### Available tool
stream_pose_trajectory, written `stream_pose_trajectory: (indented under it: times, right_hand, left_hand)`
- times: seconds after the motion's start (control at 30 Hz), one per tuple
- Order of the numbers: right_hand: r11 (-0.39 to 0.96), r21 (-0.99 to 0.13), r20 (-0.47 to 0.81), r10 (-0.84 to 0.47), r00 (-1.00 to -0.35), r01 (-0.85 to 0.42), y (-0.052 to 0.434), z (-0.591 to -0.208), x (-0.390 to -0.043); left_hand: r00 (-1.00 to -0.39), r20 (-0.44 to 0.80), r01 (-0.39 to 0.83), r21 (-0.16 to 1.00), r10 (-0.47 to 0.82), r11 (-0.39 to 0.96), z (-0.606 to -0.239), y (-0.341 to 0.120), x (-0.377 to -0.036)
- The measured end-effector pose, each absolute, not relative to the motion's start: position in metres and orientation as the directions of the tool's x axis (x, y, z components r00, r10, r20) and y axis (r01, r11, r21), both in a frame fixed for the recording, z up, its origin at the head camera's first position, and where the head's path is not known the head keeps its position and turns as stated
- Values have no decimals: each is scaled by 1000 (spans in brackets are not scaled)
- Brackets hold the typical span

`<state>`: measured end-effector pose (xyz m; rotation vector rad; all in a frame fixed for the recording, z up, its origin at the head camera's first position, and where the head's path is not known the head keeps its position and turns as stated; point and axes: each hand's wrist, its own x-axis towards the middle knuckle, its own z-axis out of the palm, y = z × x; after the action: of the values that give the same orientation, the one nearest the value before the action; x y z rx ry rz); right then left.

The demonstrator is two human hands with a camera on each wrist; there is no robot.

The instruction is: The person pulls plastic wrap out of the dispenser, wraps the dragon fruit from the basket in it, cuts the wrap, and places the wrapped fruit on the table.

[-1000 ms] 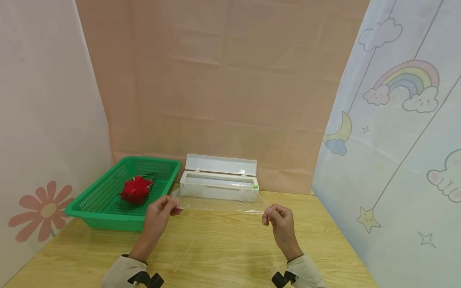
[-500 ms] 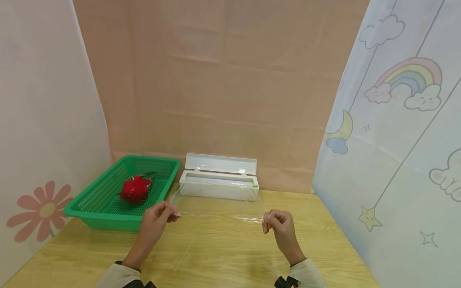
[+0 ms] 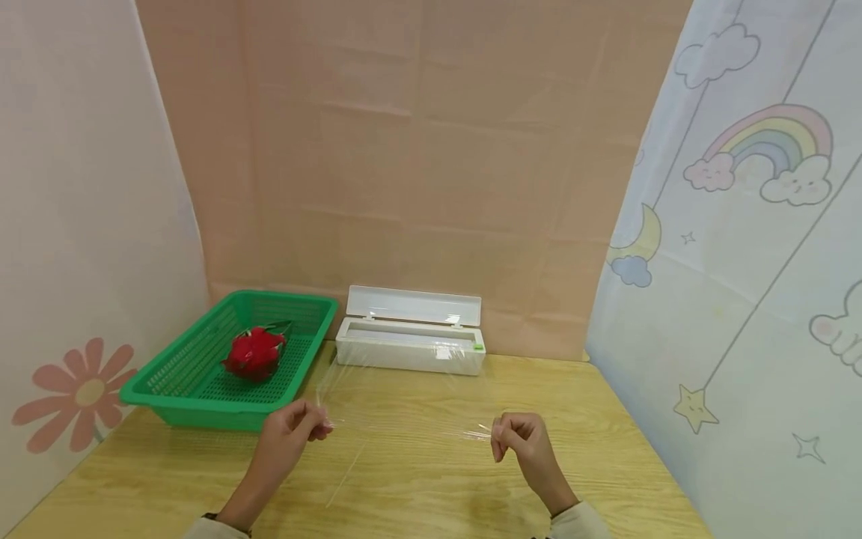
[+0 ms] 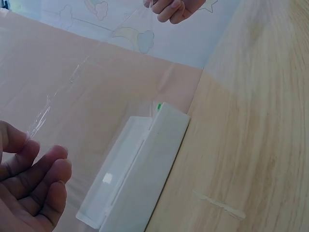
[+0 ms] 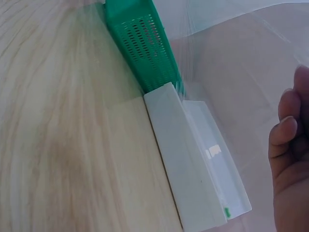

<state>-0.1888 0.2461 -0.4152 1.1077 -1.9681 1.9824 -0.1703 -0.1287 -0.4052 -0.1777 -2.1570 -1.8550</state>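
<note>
Hands low in the frame stretch a clear film sheet (image 3: 404, 408) above the tabletop (image 3: 417, 479): the left hand (image 3: 289, 434) pinches its left corner, the right hand (image 3: 521, 442) its right corner. Behind, mid-frame, sits the white dispenser box (image 3: 411, 348), lid up, beside a green basket (image 3: 175, 389) holding a red fruit (image 3: 254, 353).

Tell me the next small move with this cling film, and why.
Probably keep the film taut and close the dispenser lid to cut it. The left hand and right hand each pinch a corner, a sheet is drawn out over the table, and it seems to run from the open box.
</note>
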Motion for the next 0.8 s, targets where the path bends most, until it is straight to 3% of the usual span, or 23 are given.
stream_pose_trajectory:
  times: [0.2,0.33,0.53,0.8]
  right_hand:
    - [-94,-806,548,-492,-676,-585,251,-425,-184]
    - [-31,-822,498,-523,-692,-568,256,-434,-181]
    - [93,-812,423,-586,-691,-576,259,-448,-180]
    - [112,-867,311,-640,-703,-486,261,-459,-176]
  left_hand:
    - [-974,207,190,967,-91,168,-415,-130,-165]
    - [-986,161,148,966,-46,213,-422,-133,-164]
    - [-987,139,157,920,76,359,-433,-141,-165]
    - [-973,148,217,853,180,474,-448,-144,-161]
